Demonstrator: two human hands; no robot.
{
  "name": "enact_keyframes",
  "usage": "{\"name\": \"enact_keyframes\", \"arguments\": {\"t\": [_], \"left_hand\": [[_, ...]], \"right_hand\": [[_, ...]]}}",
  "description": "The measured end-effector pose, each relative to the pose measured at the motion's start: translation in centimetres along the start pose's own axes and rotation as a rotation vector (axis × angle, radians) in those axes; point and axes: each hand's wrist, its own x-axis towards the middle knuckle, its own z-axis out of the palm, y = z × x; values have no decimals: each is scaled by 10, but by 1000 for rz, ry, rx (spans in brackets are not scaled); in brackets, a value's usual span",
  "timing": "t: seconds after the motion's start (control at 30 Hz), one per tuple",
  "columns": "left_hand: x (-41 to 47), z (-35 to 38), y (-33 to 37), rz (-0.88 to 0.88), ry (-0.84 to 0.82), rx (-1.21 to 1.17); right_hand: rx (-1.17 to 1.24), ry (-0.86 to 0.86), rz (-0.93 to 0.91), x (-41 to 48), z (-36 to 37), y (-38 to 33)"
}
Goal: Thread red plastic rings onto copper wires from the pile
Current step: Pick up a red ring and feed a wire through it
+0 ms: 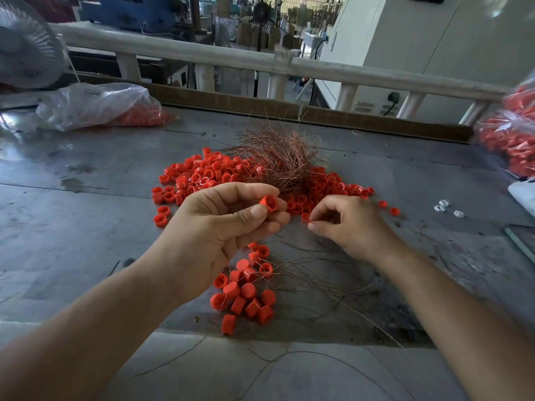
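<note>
A smooth, round red plastic ring (pixel 267 204) was pinched at the fingertips of the left hand (pixel 214 230), near the right hand (pixel 350 224), whose curled fingers' hold could not be told.

Red ring (pixel 267 204) in left hand (pixel 214 235)

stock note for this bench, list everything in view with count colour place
loose rings: many, red, heaped mid-table
wire bundle: one, copper, atop the heap
ring cluster: over a dozen, red, near front among wires
left bag: one, clear, red parts inside, far left
right bag: one, clear, red parts inside, right edge
fan: one, white, far left
clips: three, white, right of heap
table: one, grey
left hand: fingers pinch one red ring
right hand: fingertips pinched, contents unclear
</note>
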Motion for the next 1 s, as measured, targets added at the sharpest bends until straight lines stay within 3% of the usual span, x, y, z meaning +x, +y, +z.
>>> {"name": "enact_keyframes", "arguments": {"t": [0.2, 0.37, 0.67, 0.8, 1.0], "left_hand": [[0, 1, -2, 6, -5, 65], [0, -1, -4, 12, -2, 121], [0, -1, -5, 33, -10, 185], [-1, -1, -5, 62, -4, 235], [-1, 0, -6, 125, 12, 305]], "right_hand": [[829, -50, 80, -11, -21, -24], [1149, -214, 155, -21, -17, -41], [1217, -223, 88, -24, -10, -45], [1056, -165, 2, -27, -8, -46], [638, 56, -223, -31, -1, -52]]}}
